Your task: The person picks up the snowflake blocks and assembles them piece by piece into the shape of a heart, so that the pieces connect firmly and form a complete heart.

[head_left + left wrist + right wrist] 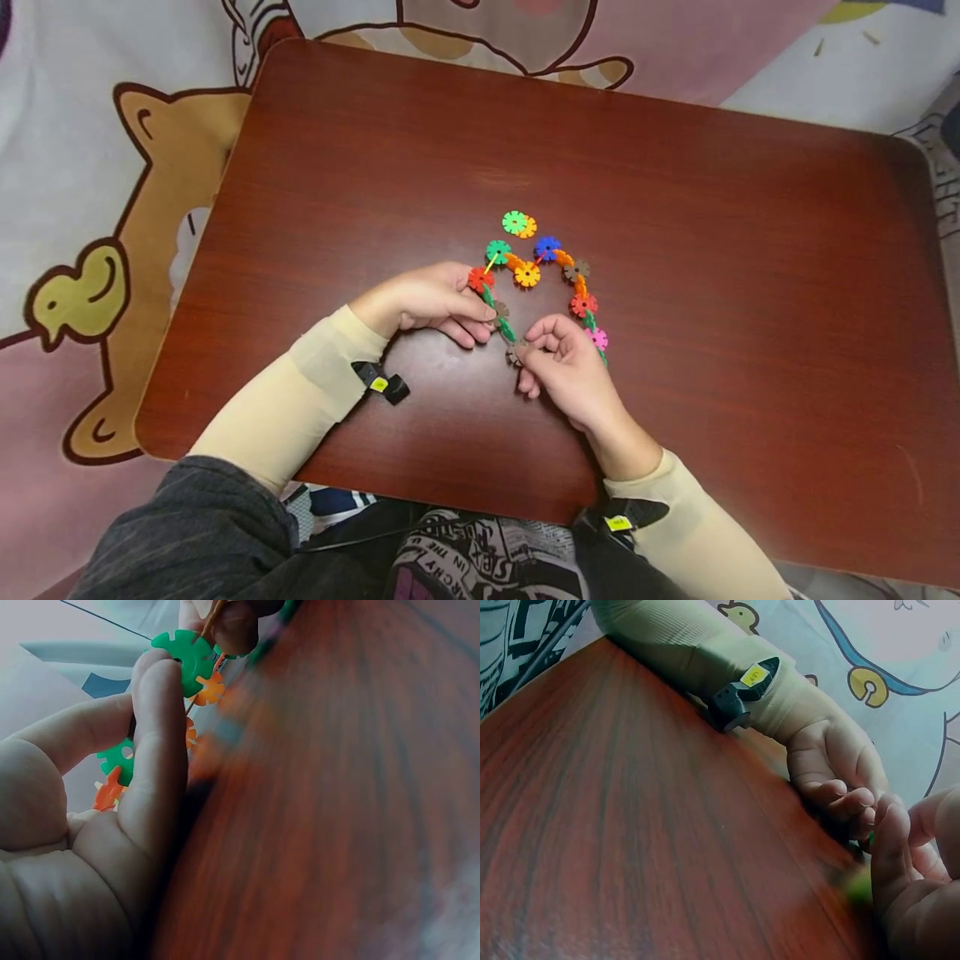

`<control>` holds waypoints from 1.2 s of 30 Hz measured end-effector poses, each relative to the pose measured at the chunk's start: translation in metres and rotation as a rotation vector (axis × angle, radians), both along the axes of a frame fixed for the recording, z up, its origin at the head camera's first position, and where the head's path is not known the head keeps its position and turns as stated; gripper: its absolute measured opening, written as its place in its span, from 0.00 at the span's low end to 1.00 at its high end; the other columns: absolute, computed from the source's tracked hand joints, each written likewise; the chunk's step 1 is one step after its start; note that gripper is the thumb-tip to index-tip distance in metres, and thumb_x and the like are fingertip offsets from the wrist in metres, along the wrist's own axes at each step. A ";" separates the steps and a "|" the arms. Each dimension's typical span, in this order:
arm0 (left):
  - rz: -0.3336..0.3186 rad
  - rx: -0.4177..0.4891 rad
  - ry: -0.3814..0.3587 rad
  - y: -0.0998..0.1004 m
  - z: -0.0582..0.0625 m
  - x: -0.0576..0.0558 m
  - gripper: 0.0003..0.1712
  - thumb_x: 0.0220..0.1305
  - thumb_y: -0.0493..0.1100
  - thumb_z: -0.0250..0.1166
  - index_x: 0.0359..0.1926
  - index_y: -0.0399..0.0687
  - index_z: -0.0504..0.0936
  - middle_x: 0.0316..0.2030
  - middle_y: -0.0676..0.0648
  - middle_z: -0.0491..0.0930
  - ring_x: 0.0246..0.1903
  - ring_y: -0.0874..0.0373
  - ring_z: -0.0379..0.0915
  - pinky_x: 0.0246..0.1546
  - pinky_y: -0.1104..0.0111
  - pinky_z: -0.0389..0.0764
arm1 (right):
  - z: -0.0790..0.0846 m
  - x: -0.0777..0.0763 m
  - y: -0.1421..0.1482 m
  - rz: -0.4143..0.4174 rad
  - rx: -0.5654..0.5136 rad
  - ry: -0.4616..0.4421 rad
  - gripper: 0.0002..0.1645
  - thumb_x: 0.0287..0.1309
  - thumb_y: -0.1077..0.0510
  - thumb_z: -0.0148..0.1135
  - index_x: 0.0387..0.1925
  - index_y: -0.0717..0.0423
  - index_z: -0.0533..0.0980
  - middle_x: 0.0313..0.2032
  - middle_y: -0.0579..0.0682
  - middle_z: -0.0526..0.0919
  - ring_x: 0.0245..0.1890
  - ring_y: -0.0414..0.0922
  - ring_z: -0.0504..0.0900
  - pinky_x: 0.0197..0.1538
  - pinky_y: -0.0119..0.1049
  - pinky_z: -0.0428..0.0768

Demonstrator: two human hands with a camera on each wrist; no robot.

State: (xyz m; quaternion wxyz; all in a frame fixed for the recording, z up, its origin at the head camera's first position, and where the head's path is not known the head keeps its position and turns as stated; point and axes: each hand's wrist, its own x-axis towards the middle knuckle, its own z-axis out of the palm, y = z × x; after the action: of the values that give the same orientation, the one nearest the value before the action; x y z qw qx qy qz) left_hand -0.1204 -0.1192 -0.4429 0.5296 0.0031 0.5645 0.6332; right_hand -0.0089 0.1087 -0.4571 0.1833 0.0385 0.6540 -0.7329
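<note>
A chain of notched plastic snowflake discs in several colours curves over the table, with a blue disc [547, 248] and a yellow-orange disc [527, 275] in its far part. On its left side my left hand [442, 304] pinches the chain at a brown disc [501, 313]. Just beyond those fingertips is a green disc [189, 664] in the left wrist view. My right hand [573, 371] pinches the grey-brown end disc [514, 355] between thumb and forefinger. Behind the right hand the chain's other side runs past a pink disc [597, 338]. Fingers cover much of the end disc.
Beyond the chain, a light green disc [514, 222] overlaps an orange disc [529, 227], both apart from it. The brown wooden table [750, 333] has a rounded edge. A cartoon-printed cloth [67, 208] spreads around it. Each wrist wears a small black camera [381, 383].
</note>
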 end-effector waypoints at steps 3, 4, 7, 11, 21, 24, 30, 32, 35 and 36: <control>0.000 0.007 -0.001 -0.001 0.000 0.000 0.11 0.75 0.29 0.63 0.54 0.34 0.73 0.34 0.38 0.88 0.32 0.52 0.88 0.36 0.60 0.91 | 0.000 -0.001 0.001 0.011 -0.030 0.003 0.08 0.69 0.73 0.60 0.43 0.67 0.69 0.23 0.54 0.80 0.16 0.41 0.82 0.22 0.31 0.83; 0.000 0.011 -0.002 -0.001 -0.001 0.000 0.11 0.76 0.29 0.63 0.53 0.34 0.73 0.34 0.38 0.88 0.32 0.52 0.88 0.37 0.60 0.91 | -0.001 -0.002 0.002 0.016 -0.042 0.004 0.08 0.69 0.73 0.60 0.43 0.67 0.69 0.24 0.54 0.80 0.17 0.41 0.82 0.23 0.31 0.83; -0.004 0.022 0.000 -0.001 -0.002 0.000 0.10 0.76 0.29 0.63 0.53 0.35 0.73 0.34 0.38 0.88 0.32 0.53 0.88 0.37 0.60 0.91 | -0.001 -0.002 0.004 0.030 -0.066 0.003 0.09 0.70 0.73 0.61 0.45 0.66 0.69 0.26 0.56 0.82 0.20 0.43 0.86 0.25 0.33 0.86; -0.007 0.028 0.007 0.001 -0.003 0.000 0.10 0.76 0.29 0.63 0.53 0.34 0.73 0.35 0.37 0.88 0.33 0.53 0.89 0.37 0.60 0.91 | -0.002 -0.002 0.005 0.045 -0.091 -0.013 0.11 0.70 0.73 0.61 0.46 0.67 0.67 0.32 0.61 0.82 0.26 0.46 0.90 0.30 0.38 0.90; -0.023 0.029 0.023 0.001 -0.002 0.001 0.09 0.76 0.28 0.62 0.52 0.34 0.72 0.34 0.39 0.88 0.34 0.53 0.89 0.38 0.60 0.91 | 0.001 0.001 0.003 0.062 -0.091 -0.031 0.14 0.68 0.74 0.64 0.46 0.67 0.67 0.33 0.59 0.83 0.27 0.44 0.90 0.29 0.35 0.88; -0.026 0.025 0.034 0.001 -0.001 0.001 0.09 0.76 0.28 0.62 0.52 0.35 0.72 0.34 0.39 0.88 0.33 0.53 0.89 0.37 0.60 0.91 | 0.001 0.000 0.001 0.048 -0.058 -0.020 0.13 0.67 0.74 0.65 0.45 0.67 0.69 0.29 0.55 0.82 0.22 0.41 0.85 0.27 0.32 0.86; -0.036 -0.010 0.080 0.002 0.000 0.002 0.11 0.74 0.28 0.63 0.52 0.34 0.72 0.34 0.40 0.88 0.32 0.54 0.88 0.35 0.61 0.91 | 0.001 -0.002 0.001 0.025 -0.052 -0.041 0.12 0.67 0.75 0.65 0.45 0.66 0.71 0.30 0.55 0.82 0.22 0.40 0.85 0.29 0.34 0.87; -0.040 -0.016 0.094 0.002 0.001 0.003 0.11 0.74 0.28 0.63 0.52 0.34 0.72 0.34 0.40 0.87 0.31 0.54 0.88 0.35 0.62 0.91 | 0.001 -0.002 0.001 0.020 -0.054 -0.045 0.12 0.67 0.75 0.65 0.45 0.67 0.71 0.30 0.54 0.82 0.22 0.41 0.85 0.29 0.34 0.88; -0.044 -0.015 0.100 0.002 0.001 0.004 0.11 0.74 0.27 0.63 0.52 0.33 0.72 0.34 0.39 0.87 0.30 0.55 0.87 0.34 0.62 0.91 | 0.001 -0.001 0.000 0.015 -0.051 -0.042 0.12 0.66 0.75 0.66 0.45 0.67 0.71 0.30 0.54 0.83 0.22 0.41 0.86 0.29 0.35 0.88; -0.045 -0.014 0.100 0.002 0.001 0.004 0.11 0.74 0.27 0.63 0.52 0.33 0.72 0.34 0.39 0.87 0.29 0.55 0.87 0.34 0.63 0.91 | 0.001 0.000 0.000 0.013 -0.050 -0.040 0.12 0.66 0.75 0.66 0.44 0.67 0.71 0.30 0.54 0.83 0.22 0.41 0.86 0.29 0.35 0.88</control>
State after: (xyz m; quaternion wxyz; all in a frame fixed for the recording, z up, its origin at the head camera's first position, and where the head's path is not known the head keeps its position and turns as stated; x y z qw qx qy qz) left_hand -0.1166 -0.1169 -0.4414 0.5148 0.0436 0.5942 0.6164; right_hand -0.0093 0.1089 -0.4566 0.2022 0.0442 0.6319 -0.7469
